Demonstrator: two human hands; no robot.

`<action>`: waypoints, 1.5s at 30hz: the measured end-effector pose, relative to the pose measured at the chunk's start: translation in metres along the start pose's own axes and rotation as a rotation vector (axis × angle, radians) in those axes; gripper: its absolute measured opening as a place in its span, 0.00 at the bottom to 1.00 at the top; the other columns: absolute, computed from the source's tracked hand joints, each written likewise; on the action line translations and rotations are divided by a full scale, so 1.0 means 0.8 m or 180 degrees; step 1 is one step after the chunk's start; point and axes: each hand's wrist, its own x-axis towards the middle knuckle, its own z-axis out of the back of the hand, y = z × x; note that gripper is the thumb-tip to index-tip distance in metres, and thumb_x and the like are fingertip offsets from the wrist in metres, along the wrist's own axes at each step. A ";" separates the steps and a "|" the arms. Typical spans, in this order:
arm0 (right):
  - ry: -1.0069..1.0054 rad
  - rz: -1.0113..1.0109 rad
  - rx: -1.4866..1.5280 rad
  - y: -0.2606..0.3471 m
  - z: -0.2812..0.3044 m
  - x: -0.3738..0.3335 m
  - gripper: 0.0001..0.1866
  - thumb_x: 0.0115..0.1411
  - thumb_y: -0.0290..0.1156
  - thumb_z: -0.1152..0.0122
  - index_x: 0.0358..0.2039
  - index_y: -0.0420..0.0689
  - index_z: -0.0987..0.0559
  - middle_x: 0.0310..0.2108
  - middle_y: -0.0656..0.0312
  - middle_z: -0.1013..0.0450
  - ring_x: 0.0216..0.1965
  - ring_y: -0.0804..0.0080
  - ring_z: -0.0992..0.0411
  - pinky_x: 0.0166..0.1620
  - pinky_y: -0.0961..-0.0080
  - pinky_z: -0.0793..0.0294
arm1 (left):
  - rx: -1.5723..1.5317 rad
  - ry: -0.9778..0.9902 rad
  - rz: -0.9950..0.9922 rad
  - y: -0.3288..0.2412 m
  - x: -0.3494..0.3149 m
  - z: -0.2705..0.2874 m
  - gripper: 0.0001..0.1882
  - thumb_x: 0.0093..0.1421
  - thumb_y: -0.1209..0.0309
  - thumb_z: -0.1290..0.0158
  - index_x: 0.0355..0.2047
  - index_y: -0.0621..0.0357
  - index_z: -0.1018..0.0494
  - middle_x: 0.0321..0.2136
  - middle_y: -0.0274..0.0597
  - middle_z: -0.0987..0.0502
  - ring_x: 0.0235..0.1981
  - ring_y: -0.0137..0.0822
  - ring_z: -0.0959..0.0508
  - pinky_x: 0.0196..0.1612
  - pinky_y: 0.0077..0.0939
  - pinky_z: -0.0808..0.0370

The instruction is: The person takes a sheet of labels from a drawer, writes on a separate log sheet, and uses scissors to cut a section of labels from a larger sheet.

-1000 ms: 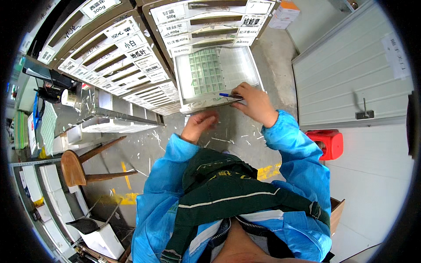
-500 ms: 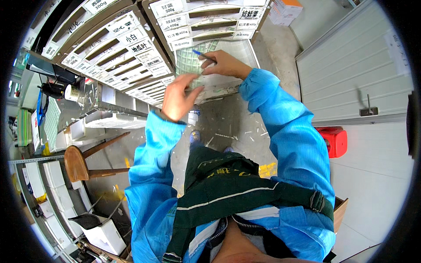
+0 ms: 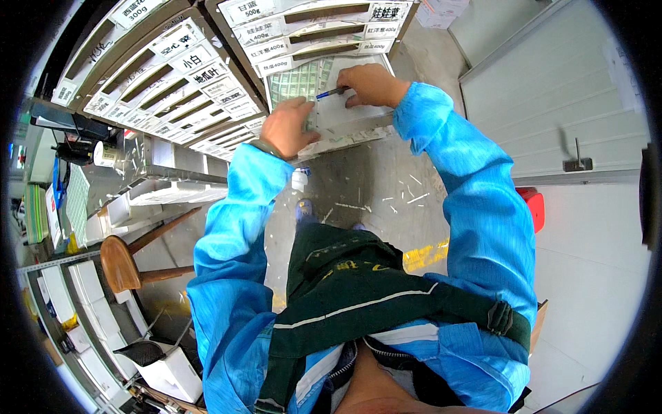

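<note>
An open drawer at the bottom of a labelled drawer stack holds pale green printed sheets on its left side. My right hand is over the drawer's right half, with its fingers closed on a blue pen. The pen points left toward the sheets. Beside them, at the drawer's near left, is my left hand. Its fingers reach right and its thumb stands apart, with nothing visible in it. Whether its fingertips touch the sheets I cannot tell.
More labelled drawers stand to the left, above a cluttered metal table. A wooden stool is at the lower left. On the right are a white door and a red container. Paper scraps litter the floor.
My right hand has moved right with the pen, away from the sheets. My left hand has shifted a little toward the drawer. The view has shifted slightly.
</note>
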 end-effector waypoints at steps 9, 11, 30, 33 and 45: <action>-0.0189 0.0056 -0.0309 -0.013 -0.012 0.019 0.13 0.47 0.34 0.34 0.35 0.48 0.20 0.35 0.56 0.24 0.41 0.57 0.26 0.43 0.62 0.27 | -0.0066 0.0262 -0.0070 -0.008 0.014 0.001 0.33 0.43 0.64 0.35 0.51 0.59 0.31 0.52 0.51 0.31 0.52 0.51 0.30 0.54 0.37 0.31; -0.0139 0.0101 -0.0082 -0.015 -0.007 0.012 0.17 0.45 0.34 0.33 0.38 0.48 0.21 0.36 0.56 0.25 0.41 0.56 0.26 0.43 0.62 0.27 | 0.0014 0.0395 -0.0118 -0.017 0.025 0.001 0.33 0.44 0.63 0.35 0.51 0.58 0.31 0.52 0.50 0.30 0.51 0.50 0.30 0.53 0.37 0.31; 0.0025 0.0122 0.0172 0.022 0.004 -0.059 0.19 0.43 0.26 0.38 0.40 0.45 0.23 0.27 0.60 0.24 0.33 0.58 0.25 0.38 0.63 0.28 | -0.0120 0.0307 -0.0288 -0.010 0.032 -0.012 0.29 0.44 0.64 0.35 0.47 0.58 0.28 0.51 0.49 0.29 0.52 0.50 0.30 0.54 0.36 0.32; 0.0177 -0.0029 0.0588 0.020 0.016 -0.059 0.16 0.42 0.27 0.39 0.35 0.46 0.21 0.29 0.55 0.24 0.34 0.54 0.25 0.38 0.60 0.27 | -0.0201 0.0116 -0.0414 -0.002 0.030 -0.019 0.29 0.44 0.64 0.35 0.48 0.58 0.28 0.50 0.49 0.29 0.51 0.50 0.29 0.53 0.36 0.31; 0.0415 0.0024 0.1402 0.000 0.045 -0.037 0.10 0.41 0.24 0.40 0.28 0.41 0.19 0.26 0.56 0.23 0.27 0.68 0.25 0.32 0.73 0.26 | -0.0460 0.0061 -0.0463 -0.016 0.029 -0.010 0.20 0.50 0.67 0.39 0.44 0.54 0.25 0.47 0.46 0.26 0.47 0.48 0.26 0.50 0.35 0.29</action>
